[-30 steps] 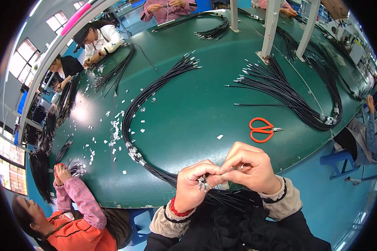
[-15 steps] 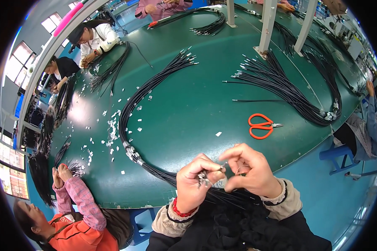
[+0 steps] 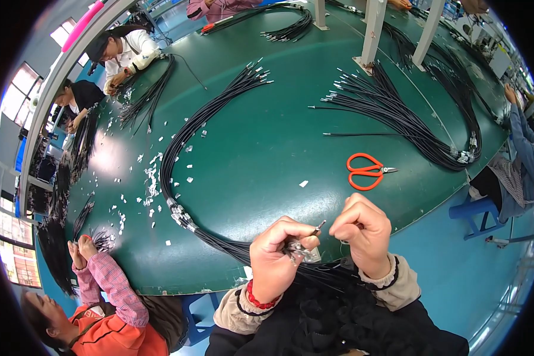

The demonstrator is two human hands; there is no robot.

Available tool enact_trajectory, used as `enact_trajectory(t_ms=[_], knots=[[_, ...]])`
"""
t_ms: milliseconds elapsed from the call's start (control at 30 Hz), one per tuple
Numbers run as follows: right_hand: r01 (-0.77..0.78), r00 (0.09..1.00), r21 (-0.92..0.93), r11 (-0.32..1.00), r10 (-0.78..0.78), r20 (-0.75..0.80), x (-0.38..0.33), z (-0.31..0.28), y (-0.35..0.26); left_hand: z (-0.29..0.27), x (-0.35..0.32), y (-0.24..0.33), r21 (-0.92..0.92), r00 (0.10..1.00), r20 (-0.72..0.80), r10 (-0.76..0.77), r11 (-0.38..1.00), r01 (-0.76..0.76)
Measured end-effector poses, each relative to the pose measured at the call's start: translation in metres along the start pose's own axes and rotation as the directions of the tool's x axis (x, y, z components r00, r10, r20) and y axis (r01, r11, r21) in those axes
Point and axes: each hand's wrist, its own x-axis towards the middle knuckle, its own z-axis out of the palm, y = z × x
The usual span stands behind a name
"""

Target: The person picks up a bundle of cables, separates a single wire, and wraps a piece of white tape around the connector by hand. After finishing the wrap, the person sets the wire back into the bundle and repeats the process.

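Left hand [image 3: 277, 259] is curled tight, fingers wrapped around a clutch of thin black cable ends with silvery metal tips [image 3: 299, 248], one tip poking up between thumb and forefinger. Right hand [image 3: 362, 232] sits just beside it, also closed into a loose fist, fingertips pinched together near that raised tip; whether it actually grips a wire there is too small to tell. Both hands hover over the near edge of the big green oval desk [image 3: 267, 136], and a red band shows at the left wrist.

From the left hand the long bundle of black cables [image 3: 178, 148] runs out across the desk, sweeping left and then far toward the middle, where its loose ends fan out. Small white scraps [image 3: 151, 178] lie scattered to the left of that curve. To the right and a little farther off lies one pair of orange-handled scissors [image 3: 365, 171], blades pointing right, well apart from both hands. Beyond the scissors a second mass of black cables [image 3: 409, 118] spreads along the right side, metal tips pointing left. Two grey posts [image 3: 374, 26] stand at the far end.

Near left, a person in a pink checked sleeve [image 3: 110, 279] holds up another small bunch of wires. Two more people work at the far left rim.
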Motion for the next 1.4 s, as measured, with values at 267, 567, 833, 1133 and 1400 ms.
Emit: enact_trajectory(t_ms=[267, 567, 833, 1133, 1400], knots=[[-0.163, 0.986, 0.194, 0.967, 0.165, 0.009, -0.007, 0.014, 0.006, 0.003, -0.001, 0.005, 0.109, 0.998, 0.047, 0.034, 0.993, -0.039], [0.093, 0.995, -0.093, 0.991, -0.088, 0.057, 0.002, 0.016, 0.001, 0.002, -0.001, 0.005, 0.147, 0.998, 0.045, 0.048, 0.988, -0.054], [0.217, 0.97, -0.135, 0.967, -0.198, 0.139, 0.005, 0.015, -0.001, -0.003, 0.0, 0.001, 0.144, 0.994, 0.042, 0.1, 0.984, -0.105], [0.152, 0.983, -0.148, 0.977, -0.134, 0.122, 0.0, 0.001, -0.007, -0.005, 0.004, 0.006, 0.091, 0.998, 0.003, 0.06, 0.994, -0.06], [0.066, 0.995, -0.075, 0.995, -0.06, 0.077, 0.005, -0.005, -0.021, -0.012, 0.005, 0.003, 0.141, 0.99, 0.072, 0.125, 0.981, -0.134]])
